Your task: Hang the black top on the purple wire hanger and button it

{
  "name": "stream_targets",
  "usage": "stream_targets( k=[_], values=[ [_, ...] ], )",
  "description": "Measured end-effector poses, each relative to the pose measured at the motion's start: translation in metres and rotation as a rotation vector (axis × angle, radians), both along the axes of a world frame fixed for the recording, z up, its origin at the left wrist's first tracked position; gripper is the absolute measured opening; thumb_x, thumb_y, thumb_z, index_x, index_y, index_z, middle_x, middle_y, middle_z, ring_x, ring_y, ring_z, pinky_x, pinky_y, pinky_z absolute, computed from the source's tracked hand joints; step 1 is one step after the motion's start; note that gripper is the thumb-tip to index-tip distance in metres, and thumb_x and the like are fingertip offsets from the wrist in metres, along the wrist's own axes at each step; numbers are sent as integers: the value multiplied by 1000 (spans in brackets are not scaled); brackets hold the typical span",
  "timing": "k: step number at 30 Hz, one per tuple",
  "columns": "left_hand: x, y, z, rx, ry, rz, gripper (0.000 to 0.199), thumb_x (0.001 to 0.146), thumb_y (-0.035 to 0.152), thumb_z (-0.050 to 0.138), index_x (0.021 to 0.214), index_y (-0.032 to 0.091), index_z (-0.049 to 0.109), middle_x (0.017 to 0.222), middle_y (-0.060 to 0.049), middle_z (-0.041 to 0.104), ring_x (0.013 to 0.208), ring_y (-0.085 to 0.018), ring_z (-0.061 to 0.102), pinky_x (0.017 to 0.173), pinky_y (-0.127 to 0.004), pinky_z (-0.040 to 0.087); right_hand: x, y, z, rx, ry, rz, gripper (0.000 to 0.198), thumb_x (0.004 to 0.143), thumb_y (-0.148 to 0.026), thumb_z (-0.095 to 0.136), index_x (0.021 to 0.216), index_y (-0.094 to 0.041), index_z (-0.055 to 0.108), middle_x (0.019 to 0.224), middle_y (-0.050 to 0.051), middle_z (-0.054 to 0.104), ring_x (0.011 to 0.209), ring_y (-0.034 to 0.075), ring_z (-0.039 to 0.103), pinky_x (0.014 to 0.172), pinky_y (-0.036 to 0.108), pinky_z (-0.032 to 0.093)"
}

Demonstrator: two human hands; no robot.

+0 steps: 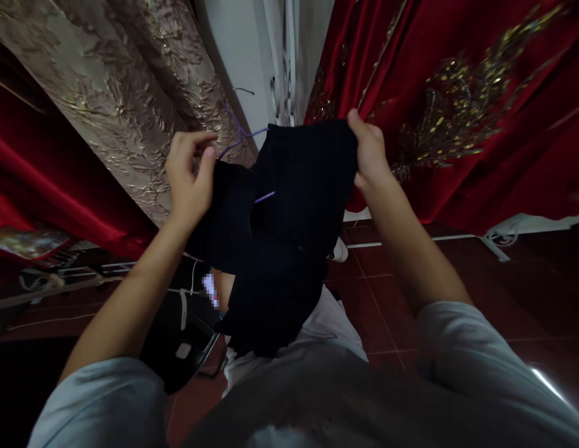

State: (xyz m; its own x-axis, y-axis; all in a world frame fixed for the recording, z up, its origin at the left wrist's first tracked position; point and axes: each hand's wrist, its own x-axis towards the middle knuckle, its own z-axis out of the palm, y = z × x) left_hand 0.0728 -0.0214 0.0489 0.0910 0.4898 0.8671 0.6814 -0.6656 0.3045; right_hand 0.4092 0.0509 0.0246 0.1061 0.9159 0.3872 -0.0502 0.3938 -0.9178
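A dark navy or black garment, its exact kind unclear, hangs spread out in front of me on a thin purple hanger. The hanger's hook points up, and a short piece of purple shows through an opening in the cloth. My right hand is closed on the garment's upper right corner, thumb along the edge. At the upper left side, my left hand curls against the cloth, with a gap between thumb and forefinger. Its other fingers are partly hidden, but it seems to hold the garment's edge.
A cream-gold textured fabric hangs at left, and red cloth with gold sequin work at right. White rack uprights stand between them. A black chair-like surface holds small white items. The floor is red tile.
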Motion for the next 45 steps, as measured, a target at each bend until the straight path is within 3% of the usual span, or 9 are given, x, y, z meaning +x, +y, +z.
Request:
stream_targets(
  k=[3, 9, 15, 18, 23, 27, 30, 37, 45],
  values=[
    [14, -11, -18, 92, 331, 52, 36, 106, 36, 45, 119, 22, 76, 96, -9, 73, 90, -26, 65, 91, -46, 48, 9, 43, 19, 6, 12, -99, 63, 87, -86, 46, 99, -25, 58, 118, 10, 73, 115, 23, 63, 95, 42, 54],
    [50, -9, -54, -394, 623, 73, 39, 103, 36, 46, 135, 25, 66, 100, -8, 75, 82, -25, 68, 71, -33, 45, 28, 51, 7, 37, -1, -67, 95, 72, -104, 30, 125, -30, 58, 145, 7, 63, 131, 29, 55, 101, 48, 50],
    [63, -25, -85, -443, 373, 1, 39, 98, 41, 58, 66, 21, 51, 62, -2, 55, 61, -20, 54, 63, -33, 38, 38, -3, -36, -28, 217, -166, 69, 72, -89, 57, 113, -33, 67, 139, 5, 67, 135, 37, 55, 103, 53, 52],
    [73, -45, -98, -409, 189, -111, 39, 94, 29, 60, 64, 21, 37, 58, 2, 46, 58, -16, 48, 66, -33, 41, 37, -21, -45, -32, 199, -271, 52, 75, -72, 58, 111, -35, 62, 140, 5, 65, 140, 35, 52, 113, 54, 47],
    [105, -78, -118, -459, -241, -121, 16, 92, 34, 66, 90, 25, 52, 86, -1, 59, 71, -18, 57, 64, -33, 46, -3, -88, -71, 177, 203, -655, 46, 76, -38, 62, 119, -30, 51, 139, 10, 57, 137, 26, 53, 123, 45, 39],
    [128, -96, -132, -489, -564, -135, 26, 95, 43, 62, 111, 29, 48, 98, -5, 57, 83, -20, 63, 66, -32, 50, -52, -153, -108, -62, 133, -257, 20, 80, -38, 72, 93, -28, 60, 87, 4, 68, 85, 26, 69, 86, 45, 59],
    [137, -104, -134, -460, -724, -222, 23, 93, 39, 70, 103, 26, 54, 89, -2, 53, 69, -14, 54, 59, -27, 44, -73, -172, -124, -162, 24, 92, 28, 76, -37, 81, 96, -26, 65, 92, 3, 70, 81, 20, 68, 77, 36, 58],
    [138, -109, -130, -410, -929, -356, 23, 89, 35, 84, 101, 21, 71, 74, 2, 52, 62, -8, 50, 61, -18, 46, -75, -171, -120, -10, -106, -3, 18, 84, -35, 78, 93, -20, 74, 86, 2, 74, 78, 17, 70, 74, 30, 57],
    [126, -102, -150, -537, -868, -494, 50, 91, 23, 78, 136, 30, 57, 107, -3, 72, 103, -16, 72, 99, -29, 56, -75, -171, -128, -59, -58, 31, 17, 84, -38, 79, 87, -21, 77, 83, 2, 76, 75, 17, 71, 73, 32, 58]
  ],
)
